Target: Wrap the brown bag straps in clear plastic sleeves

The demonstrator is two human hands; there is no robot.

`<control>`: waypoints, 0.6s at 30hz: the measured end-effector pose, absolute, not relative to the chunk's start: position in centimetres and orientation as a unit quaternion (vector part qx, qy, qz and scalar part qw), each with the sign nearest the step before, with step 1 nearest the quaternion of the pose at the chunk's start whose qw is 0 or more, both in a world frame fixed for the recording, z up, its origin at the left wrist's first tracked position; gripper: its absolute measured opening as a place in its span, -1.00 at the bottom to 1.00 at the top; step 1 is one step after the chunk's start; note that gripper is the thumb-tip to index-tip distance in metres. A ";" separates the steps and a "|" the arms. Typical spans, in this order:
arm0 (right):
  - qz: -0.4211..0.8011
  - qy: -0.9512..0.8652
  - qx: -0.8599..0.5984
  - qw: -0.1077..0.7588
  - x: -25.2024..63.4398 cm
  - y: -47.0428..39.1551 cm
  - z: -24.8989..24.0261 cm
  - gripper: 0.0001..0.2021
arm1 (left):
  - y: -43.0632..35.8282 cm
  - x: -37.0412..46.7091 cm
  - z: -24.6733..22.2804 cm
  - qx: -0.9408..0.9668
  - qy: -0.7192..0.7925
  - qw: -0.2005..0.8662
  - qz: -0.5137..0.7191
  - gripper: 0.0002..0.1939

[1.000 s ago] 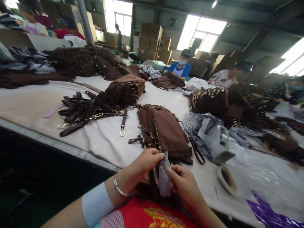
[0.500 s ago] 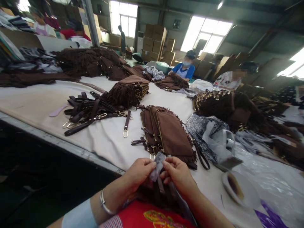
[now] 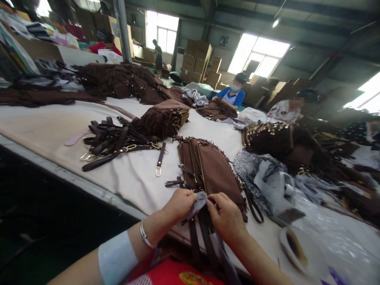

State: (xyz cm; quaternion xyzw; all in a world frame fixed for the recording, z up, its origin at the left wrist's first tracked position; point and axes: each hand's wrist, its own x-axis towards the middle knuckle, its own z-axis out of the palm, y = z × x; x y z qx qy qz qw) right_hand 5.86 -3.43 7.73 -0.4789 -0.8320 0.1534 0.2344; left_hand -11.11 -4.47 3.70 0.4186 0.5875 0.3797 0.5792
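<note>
Greyish plastic wrap (image 3: 197,203) in left hand (image 3: 179,204), any lettering illegible

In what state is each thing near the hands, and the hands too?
Left hand: pinching the grey translucent piece
Right hand: touching that piece's other end; firmness of grip unclear
Grey translucent piece: held up, creased
Brown fringed pouches: stacked, overlapping
Dark straps: heaped together
Single strap: lying apart from the heap
White roll: tilted, hollow core showing

The only view is worn on the head: it looks forward and down across the counter (image 3: 142,178), with the left grip (image 3: 178,205) and right grip (image 3: 228,217) close below and windows (image 3: 162,20) far beyond.
</note>
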 end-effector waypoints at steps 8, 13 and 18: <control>0.084 -0.884 -0.403 0.221 5.9 -2.3 7.4 -0.73 | -3.3 -11.9 4.1 0.528 0.617 0.486 0.324 -0.65; 0.039 -0.912 -0.375 0.164 5.9 -1.6 7.7 -0.82 | -3.3 -11.7 4.5 0.510 0.579 0.547 0.323 -0.68; 0.056 -0.905 -0.394 0.153 5.4 -1.0 7.3 -0.84 | -3.3 -11.2 4.6 0.540 0.575 0.522 0.325 -0.74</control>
